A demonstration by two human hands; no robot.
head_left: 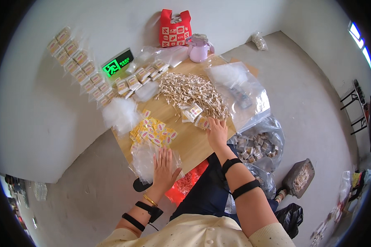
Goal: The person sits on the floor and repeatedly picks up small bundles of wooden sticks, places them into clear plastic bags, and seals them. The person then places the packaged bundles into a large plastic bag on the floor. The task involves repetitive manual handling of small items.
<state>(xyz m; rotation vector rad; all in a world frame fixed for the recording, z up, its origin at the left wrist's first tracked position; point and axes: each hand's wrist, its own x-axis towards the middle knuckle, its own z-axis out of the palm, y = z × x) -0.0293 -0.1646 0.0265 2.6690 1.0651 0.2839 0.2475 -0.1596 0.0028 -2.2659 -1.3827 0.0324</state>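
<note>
My left hand [164,168] lies flat with its fingers stretched out on a stack of clear plastic bags [143,161] at the table's near left edge. Just beyond it are many small yellow and white printed cards [151,131]. My right hand [217,131] is at the near edge of a heap of loose cotton swabs [189,88], fingers extended onto it. Its index side touches a small bag of cotton swabs [201,122]; the thumb is partly hidden. Another bagged bundle of swabs [192,111] lies just to the left and beyond.
Packed bags [134,82] line the table's far left; more hang on the wall [80,66] beside a green exit sign [117,63]. A lilac jug [198,48] and red bag [175,29] stand behind. At right are a large sack of packs [257,146] and a dustpan [299,178].
</note>
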